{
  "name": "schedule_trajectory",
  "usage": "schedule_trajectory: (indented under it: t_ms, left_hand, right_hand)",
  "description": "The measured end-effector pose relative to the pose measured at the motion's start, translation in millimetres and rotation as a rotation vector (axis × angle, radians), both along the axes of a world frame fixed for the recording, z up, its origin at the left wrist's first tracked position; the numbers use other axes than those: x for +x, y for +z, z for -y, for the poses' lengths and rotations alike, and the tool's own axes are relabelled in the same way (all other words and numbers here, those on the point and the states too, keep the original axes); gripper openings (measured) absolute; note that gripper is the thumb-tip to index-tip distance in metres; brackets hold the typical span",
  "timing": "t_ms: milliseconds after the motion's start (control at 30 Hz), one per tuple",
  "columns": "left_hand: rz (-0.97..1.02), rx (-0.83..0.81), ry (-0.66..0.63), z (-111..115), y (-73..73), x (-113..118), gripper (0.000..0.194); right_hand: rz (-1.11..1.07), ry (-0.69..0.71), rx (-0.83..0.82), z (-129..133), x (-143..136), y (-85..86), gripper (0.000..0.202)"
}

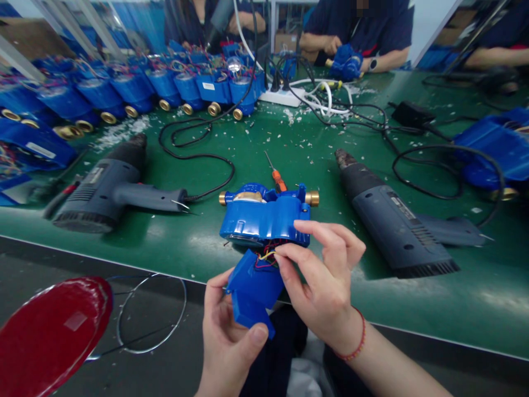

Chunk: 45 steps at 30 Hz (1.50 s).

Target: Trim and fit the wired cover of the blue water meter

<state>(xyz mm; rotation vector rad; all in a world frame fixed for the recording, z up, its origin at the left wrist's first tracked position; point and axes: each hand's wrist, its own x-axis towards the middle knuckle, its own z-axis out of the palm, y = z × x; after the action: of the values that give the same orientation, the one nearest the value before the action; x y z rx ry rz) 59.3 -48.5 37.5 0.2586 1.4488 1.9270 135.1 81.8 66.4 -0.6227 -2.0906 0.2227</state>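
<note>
A blue water meter (260, 220) with brass threaded ends lies on the green bench near its front edge. My left hand (231, 331) grips a blue plastic cover (256, 286), tilted and held just off the bench edge. Thin red and yellow wires (268, 256) run between the cover and the meter. With thumb and index finger my right hand (318, 270) pinches the yellow wire, while its other fingers stay spread near the meter's right end. Behind the meter lies a screwdriver (278, 177) with an orange handle.
Heat guns lie on either side, one left (103, 190) and one right (388, 215). Several blue meters (136, 91) line the back left, near a white power strip (283, 96) and tangled cables. Co-workers sit opposite. A red stool (58, 336) stands at lower left.
</note>
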Motion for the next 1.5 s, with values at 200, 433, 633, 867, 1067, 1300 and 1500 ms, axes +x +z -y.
schedule_trajectory:
  t_ms: [200, 433, 633, 867, 1067, 1300, 1500]
  left_hand:
    - [-0.085, -0.067, 0.106, -6.2, 8.4, 8.9, 0.073]
    - [-0.247, -0.106, 0.034, -3.1, -1.5, 3.4, 0.063]
    - [-0.280, -0.150, 0.041, -0.3, -2.5, 1.4, 0.068]
    - [-0.250, -0.123, -0.012, 0.4, -4.8, -7.7, 0.070]
    - [-0.278, -0.124, -0.035, -1.7, -3.8, -11.5, 0.067]
    - [-0.244, -0.081, -0.059, -1.9, -6.5, -16.8, 0.071]
    - [-0.149, 0.024, -0.131, -0.1, -12.0, -17.4, 0.073]
  right_hand:
    - [0.060, 0.113, -0.014, 3.3, -1.6, -0.2, 0.006]
    - [0.030, 0.077, -0.090, 7.3, -4.5, 0.7, 0.013]
    - [0.040, 0.061, -0.117, -0.4, -3.6, 6.8, 0.015]
    - [0.072, 0.052, -0.055, -2.0, -7.0, 5.3, 0.015]
    - [0.106, 0.025, -0.020, -8.2, -8.5, 4.1, 0.015]
    - [0.147, 0.015, -0.007, -11.3, -11.0, 2.6, 0.011]
    - [0.066, 0.120, -0.038, -18.2, -3.0, 4.1, 0.011]
